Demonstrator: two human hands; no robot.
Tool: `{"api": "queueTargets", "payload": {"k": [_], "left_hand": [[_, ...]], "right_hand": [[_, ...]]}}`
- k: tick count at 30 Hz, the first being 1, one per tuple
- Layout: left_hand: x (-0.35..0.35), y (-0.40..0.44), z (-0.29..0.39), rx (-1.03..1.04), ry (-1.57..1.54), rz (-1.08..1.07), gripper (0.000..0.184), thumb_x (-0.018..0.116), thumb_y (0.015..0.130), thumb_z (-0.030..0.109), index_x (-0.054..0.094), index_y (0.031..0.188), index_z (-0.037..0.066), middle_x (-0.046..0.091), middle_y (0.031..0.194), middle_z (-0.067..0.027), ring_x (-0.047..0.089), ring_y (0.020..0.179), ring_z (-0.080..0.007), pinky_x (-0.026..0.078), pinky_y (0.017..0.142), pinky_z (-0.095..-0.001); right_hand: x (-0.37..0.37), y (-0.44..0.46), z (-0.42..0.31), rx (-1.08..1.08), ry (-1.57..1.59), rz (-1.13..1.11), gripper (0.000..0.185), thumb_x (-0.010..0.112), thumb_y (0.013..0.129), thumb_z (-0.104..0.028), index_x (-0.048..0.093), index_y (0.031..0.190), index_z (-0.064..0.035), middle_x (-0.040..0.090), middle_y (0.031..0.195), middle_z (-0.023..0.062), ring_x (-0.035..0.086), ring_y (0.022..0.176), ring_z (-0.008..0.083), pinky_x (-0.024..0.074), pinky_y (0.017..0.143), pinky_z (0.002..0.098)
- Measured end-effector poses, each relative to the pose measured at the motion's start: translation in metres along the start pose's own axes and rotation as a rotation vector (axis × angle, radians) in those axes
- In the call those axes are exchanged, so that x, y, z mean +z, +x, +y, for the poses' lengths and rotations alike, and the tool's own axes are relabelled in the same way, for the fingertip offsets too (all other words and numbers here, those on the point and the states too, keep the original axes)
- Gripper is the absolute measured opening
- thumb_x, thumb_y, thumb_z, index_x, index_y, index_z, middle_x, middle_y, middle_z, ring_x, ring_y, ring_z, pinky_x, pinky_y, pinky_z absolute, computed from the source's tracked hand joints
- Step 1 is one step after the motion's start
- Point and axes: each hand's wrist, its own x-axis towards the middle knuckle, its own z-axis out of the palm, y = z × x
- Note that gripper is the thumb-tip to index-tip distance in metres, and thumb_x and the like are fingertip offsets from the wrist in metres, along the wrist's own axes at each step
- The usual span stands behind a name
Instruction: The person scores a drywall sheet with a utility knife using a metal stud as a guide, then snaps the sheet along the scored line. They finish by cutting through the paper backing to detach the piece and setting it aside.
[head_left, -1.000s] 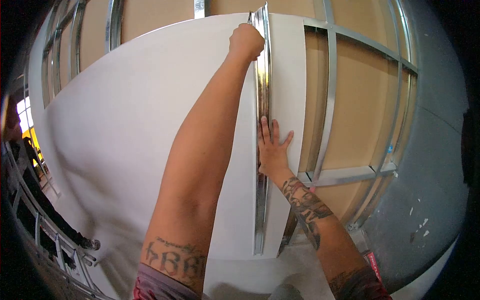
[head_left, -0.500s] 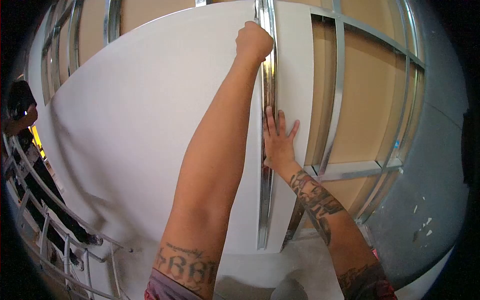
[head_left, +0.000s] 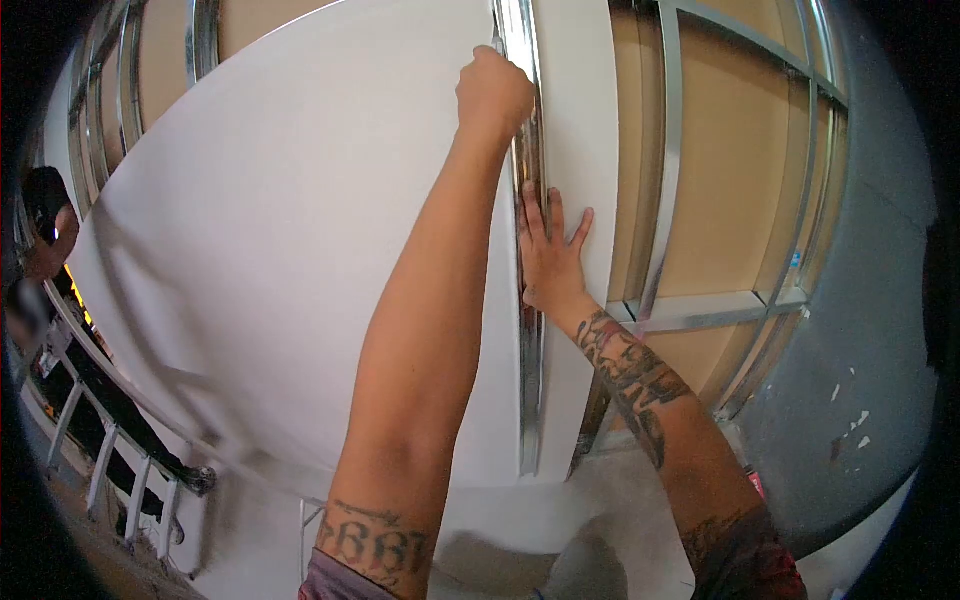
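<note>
A large white board point(head_left: 300, 230) lies before me with a long shiny metal stud point(head_left: 530, 400) resting lengthwise on it. My left hand point(head_left: 493, 92) is closed near the stud's far end, at its left edge. A small grey tip sticks out beyond the fist, like that of a utility knife point(head_left: 497, 43); the fingers hide the rest. Lower down, my right hand point(head_left: 555, 255) presses flat with fingers spread, partly on the stud and partly on the board to its right.
Metal framing point(head_left: 665, 160) with tan panels stands to the right and at upper left. Grey floor point(head_left: 850, 350) with white scraps lies at far right. On the left, a person point(head_left: 60, 230) in dark clothes is beside a ladder-like metal frame point(head_left: 100, 470).
The view has shifted slightly, moving the board and stud up and left. My left fist has come a little nearer along the stud. My right hand stays in place on it.
</note>
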Motion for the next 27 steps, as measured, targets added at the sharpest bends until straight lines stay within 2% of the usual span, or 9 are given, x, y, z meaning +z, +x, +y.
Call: {"api": "queueTargets", "payload": {"k": [1, 4, 6, 7, 9, 16, 18, 25, 27], "left_hand": [[0.000, -0.008, -0.002, 0.001, 0.003, -0.001, 0.032, 0.050, 0.095, 0.020, 0.054, 0.102, -0.012, 0.067, 0.087, -0.0301, 0.070, 0.064, -0.0357, 0.057, 0.054, -0.0427], [0.004, -0.031, -0.009, 0.009, 0.019, 0.008, 0.032, 0.051, 0.095, 0.021, 0.053, 0.101, -0.010, 0.066, 0.090, -0.0323, 0.070, 0.076, -0.0416, 0.058, 0.068, -0.0471], [0.003, -0.041, -0.006, -0.046, -0.008, 0.013, 0.030, 0.052, 0.094, 0.021, 0.053, 0.100, -0.008, 0.066, 0.092, -0.0334, 0.067, 0.088, -0.0464, 0.055, 0.080, -0.0499], [0.003, -0.045, -0.006, -0.050, -0.009, 0.009, 0.030, 0.052, 0.094, 0.021, 0.053, 0.100, -0.008, 0.066, 0.092, -0.0334, 0.067, 0.088, -0.0464, 0.055, 0.080, -0.0499], [0.000, -0.053, -0.006, -0.075, 0.000, -0.062, 0.025, 0.050, 0.093, 0.014, 0.050, 0.106, -0.008, 0.066, 0.098, -0.0319, 0.066, 0.094, -0.0475, 0.055, 0.083, -0.0512], [0.004, -0.090, -0.019, -0.092, 0.020, -0.089, 0.024, 0.049, 0.095, 0.015, 0.049, 0.104, -0.007, 0.066, 0.094, -0.0318, 0.067, 0.091, -0.0474, 0.055, 0.080, -0.0511], [0.006, -0.097, -0.023, -0.102, 0.028, -0.094, 0.026, 0.050, 0.096, 0.017, 0.049, 0.103, -0.008, 0.066, 0.092, -0.0316, 0.066, 0.089, -0.0478, 0.055, 0.078, -0.0511], [0.014, -0.130, -0.037, -0.108, -0.012, -0.080, 0.025, 0.051, 0.097, 0.019, 0.048, 0.099, -0.006, 0.066, 0.086, -0.0312, 0.066, 0.083, -0.0492, 0.054, 0.074, -0.0533], [0.014, -0.143, -0.039, -0.147, -0.023, -0.092, 0.027, 0.053, 0.096, 0.021, 0.049, 0.097, -0.006, 0.065, 0.085, -0.0331, 0.065, 0.083, -0.0511, 0.053, 0.072, -0.0544]], "right_hand": [[-0.002, 0.000, 0.000, 0.001, 0.003, 0.001, 0.114, 0.083, 0.052, -0.030, 0.032, 0.149, -0.0001, 0.007, 0.161, 0.0173, 0.016, 0.145, 0.0420, 0.0118, 0.105, 0.0778], [-0.003, -0.002, 0.000, 0.003, -0.047, -0.052, 0.099, 0.077, 0.065, -0.035, 0.035, 0.149, -0.0051, 0.016, 0.159, 0.0150, 0.016, 0.146, 0.0406, 0.0100, 0.104, 0.0804], [0.002, -0.001, 0.000, 0.002, -0.066, 0.012, 0.102, 0.078, 0.064, -0.036, 0.034, 0.150, -0.0051, 0.017, 0.158, 0.0150, 0.015, 0.146, 0.0405, 0.0098, 0.105, 0.0803], [0.004, -0.002, 0.001, 0.001, -0.067, 0.007, 0.102, 0.078, 0.064, -0.036, 0.034, 0.150, -0.0051, 0.017, 0.158, 0.0150, 0.015, 0.146, 0.0405, 0.0098, 0.105, 0.0803], [0.006, -0.002, 0.001, -0.020, -0.024, 0.065, 0.110, 0.084, 0.052, -0.033, 0.037, 0.145, -0.0010, 0.014, 0.159, 0.0170, 0.014, 0.145, 0.0424, 0.0107, 0.105, 0.0787], [0.007, -0.001, 0.001, -0.028, 0.025, -0.013, 0.105, 0.084, 0.053, -0.030, 0.039, 0.145, -0.0069, 0.023, 0.153, 0.0166, 0.012, 0.146, 0.0434, 0.0091, 0.103, 0.0815], [0.006, 0.000, -0.001, -0.017, -0.052, -0.059, 0.106, 0.080, 0.062, -0.035, 0.031, 0.151, -0.0056, 0.016, 0.159, 0.0142, 0.012, 0.147, 0.0407, 0.0094, 0.103, 0.0815], [0.007, -0.001, -0.003, -0.018, -0.049, -0.085, 0.107, 0.079, 0.065, -0.035, 0.026, 0.153, -0.0074, 0.013, 0.161, 0.0127, 0.008, 0.148, 0.0408, 0.0088, 0.103, 0.0815], [0.014, 0.000, -0.002, -0.015, 0.012, 0.044, 0.108, 0.079, 0.065, -0.036, 0.024, 0.154, -0.0086, 0.012, 0.162, 0.0130, 0.009, 0.148, 0.0409, 0.0094, 0.103, 0.0814]]}}
